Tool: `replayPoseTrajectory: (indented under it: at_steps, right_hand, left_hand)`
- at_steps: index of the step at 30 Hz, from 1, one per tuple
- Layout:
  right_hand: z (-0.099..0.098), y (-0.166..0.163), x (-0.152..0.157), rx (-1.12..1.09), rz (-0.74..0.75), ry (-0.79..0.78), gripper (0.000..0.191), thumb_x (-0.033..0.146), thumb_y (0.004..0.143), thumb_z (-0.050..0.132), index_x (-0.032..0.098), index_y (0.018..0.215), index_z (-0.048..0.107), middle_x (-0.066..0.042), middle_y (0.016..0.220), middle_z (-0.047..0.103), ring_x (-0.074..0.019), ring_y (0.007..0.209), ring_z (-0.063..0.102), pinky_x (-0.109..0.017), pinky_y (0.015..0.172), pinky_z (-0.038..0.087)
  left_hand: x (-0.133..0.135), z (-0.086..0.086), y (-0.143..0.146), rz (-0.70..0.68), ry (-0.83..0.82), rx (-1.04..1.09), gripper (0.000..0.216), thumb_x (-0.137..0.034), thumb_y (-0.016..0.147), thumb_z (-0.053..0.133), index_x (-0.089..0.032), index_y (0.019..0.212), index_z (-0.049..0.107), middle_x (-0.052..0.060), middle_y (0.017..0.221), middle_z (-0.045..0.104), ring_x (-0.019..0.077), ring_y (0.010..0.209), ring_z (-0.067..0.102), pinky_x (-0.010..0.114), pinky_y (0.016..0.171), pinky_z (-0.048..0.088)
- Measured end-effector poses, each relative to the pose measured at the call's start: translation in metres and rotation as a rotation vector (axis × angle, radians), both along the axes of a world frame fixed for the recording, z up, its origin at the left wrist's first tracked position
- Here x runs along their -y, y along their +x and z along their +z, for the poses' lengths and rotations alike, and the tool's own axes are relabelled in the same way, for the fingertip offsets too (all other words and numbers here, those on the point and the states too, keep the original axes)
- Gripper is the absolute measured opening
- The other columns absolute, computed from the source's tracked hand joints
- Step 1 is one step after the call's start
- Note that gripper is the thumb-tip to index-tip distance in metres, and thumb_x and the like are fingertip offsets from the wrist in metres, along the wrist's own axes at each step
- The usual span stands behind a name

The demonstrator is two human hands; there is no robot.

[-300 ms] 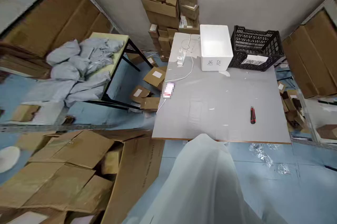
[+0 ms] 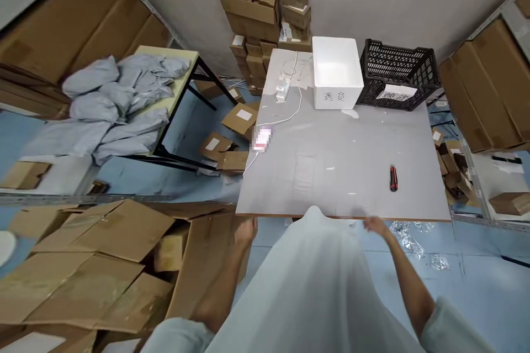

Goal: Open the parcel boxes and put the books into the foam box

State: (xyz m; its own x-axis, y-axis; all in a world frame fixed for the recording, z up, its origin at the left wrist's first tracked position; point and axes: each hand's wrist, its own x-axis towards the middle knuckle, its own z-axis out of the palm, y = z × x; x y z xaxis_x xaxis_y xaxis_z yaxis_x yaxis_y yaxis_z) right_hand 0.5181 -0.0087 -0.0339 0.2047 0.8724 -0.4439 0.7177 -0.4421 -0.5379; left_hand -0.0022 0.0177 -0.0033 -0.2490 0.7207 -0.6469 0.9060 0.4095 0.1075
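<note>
My left hand (image 2: 246, 231) is just below the front left corner of the grey table (image 2: 331, 159), beside the big cardboard box (image 2: 211, 253). My right hand (image 2: 376, 225) is at the table's front edge, right of my pale shirt (image 2: 318, 281). Both are small and blurred, so the set of their fingers and any touch on the edge cannot be made out. Nothing shows in either hand. A red and black utility knife (image 2: 393, 178) lies on the tabletop beyond my right hand. At the left edge lies a pixelated phone-like object (image 2: 261, 138) with a white cable.
A white foam box (image 2: 337, 96) and a black plastic crate (image 2: 397, 74) stand at the table's back. Near them lies a white power strip (image 2: 282, 90). Grey parcels (image 2: 141, 88) cover a side table on the left. Cartons (image 2: 252, 16) are stacked by the wall.
Both my hands and forearms have come into view from below, one on each side of my shirt. The whole scene has shifted slightly left and up in the view.
</note>
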Motion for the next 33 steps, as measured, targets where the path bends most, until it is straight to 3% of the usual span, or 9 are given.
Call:
replayPoseTrajectory:
  at_steps: [3,4,6,8,10,12,16,24,33]
  right_hand:
    - [-0.001,0.002,-0.070,0.003,0.011,0.038,0.029,0.037,0.114,0.059,0.018,0.124,0.078,-0.014,0.130,0.078,-0.0289,0.116,0.075,-0.047,0.107,0.063]
    - [0.000,-0.003,-0.099,0.016,0.012,0.094,0.031,0.035,0.112,0.057,0.016,0.125,0.079,-0.016,0.128,0.079,-0.0305,0.116,0.074,-0.049,0.111,0.061]
    - [0.005,-0.024,-0.153,0.059,0.036,0.268,0.039,0.033,0.108,0.059,0.011,0.136,0.075,-0.021,0.136,0.077,-0.0337,0.123,0.073,-0.053,0.118,0.055]
    - [0.011,-0.055,-0.185,0.092,0.164,0.470,0.044,0.035,0.107,0.059,0.011,0.141,0.073,-0.024,0.142,0.074,-0.0368,0.133,0.068,-0.056,0.122,0.052]
    - [0.014,-0.090,-0.191,0.121,0.289,0.560,0.049,0.038,0.109,0.057,0.012,0.149,0.069,-0.024,0.153,0.069,-0.0372,0.142,0.063,-0.056,0.125,0.049]
    - [0.011,-0.120,-0.176,0.152,0.358,0.580,0.055,0.039,0.111,0.054,0.013,0.158,0.062,-0.023,0.166,0.059,-0.0370,0.154,0.054,-0.057,0.128,0.045]
    - [-0.007,-0.150,-0.129,0.173,0.338,0.552,0.062,0.041,0.114,0.048,0.013,0.169,0.051,-0.022,0.178,0.046,-0.0363,0.166,0.040,-0.058,0.133,0.039]
    - [-0.028,-0.162,-0.104,0.170,0.150,0.482,0.069,0.044,0.115,0.041,0.009,0.174,0.041,-0.025,0.181,0.039,-0.0377,0.169,0.036,-0.060,0.132,0.040]
    - [-0.036,-0.191,-0.085,0.189,0.292,0.423,0.065,0.036,0.116,0.039,0.006,0.173,0.044,-0.024,0.182,0.040,-0.0357,0.170,0.037,-0.056,0.136,0.036]
  left_hand:
    - [-0.078,-0.008,0.009,-0.058,0.193,0.044,0.044,-0.028,0.118,0.036,-0.010,0.135,0.072,0.022,0.138,0.074,0.0345,0.134,0.070,0.052,0.118,0.055]
    - [-0.105,-0.010,0.019,-0.086,0.279,0.066,0.047,-0.027,0.118,0.033,-0.011,0.144,0.068,0.022,0.147,0.071,0.0338,0.143,0.064,0.050,0.123,0.050]
    - [-0.151,-0.012,0.049,-0.149,0.448,0.124,0.050,-0.030,0.116,0.036,-0.013,0.155,0.062,0.021,0.158,0.065,0.0326,0.152,0.057,0.050,0.130,0.044]
    - [-0.173,-0.015,0.087,-0.238,0.737,0.289,0.050,-0.031,0.111,0.046,-0.012,0.154,0.064,0.023,0.159,0.065,0.0364,0.152,0.058,0.055,0.131,0.043]
    - [-0.171,-0.020,0.123,-0.296,0.875,0.383,0.053,-0.037,0.110,0.050,-0.014,0.157,0.062,0.021,0.166,0.060,0.0377,0.160,0.051,0.057,0.133,0.040]
    - [-0.152,-0.028,0.152,-0.300,0.908,0.420,0.057,-0.041,0.112,0.048,-0.015,0.161,0.058,0.020,0.173,0.053,0.0374,0.166,0.043,0.058,0.135,0.038]
    - [-0.108,-0.046,0.181,-0.242,0.884,0.443,0.061,-0.046,0.115,0.042,-0.016,0.167,0.052,0.018,0.179,0.047,0.0368,0.172,0.034,0.060,0.137,0.036]
    - [-0.091,-0.057,0.180,-0.334,0.816,0.420,0.066,-0.046,0.115,0.040,-0.014,0.171,0.048,0.018,0.183,0.040,0.0376,0.175,0.027,0.060,0.139,0.032]
    - [-0.080,-0.067,0.180,-0.344,0.780,0.428,0.063,-0.041,0.115,0.038,-0.015,0.171,0.048,0.016,0.183,0.039,0.0362,0.175,0.025,0.062,0.141,0.029]
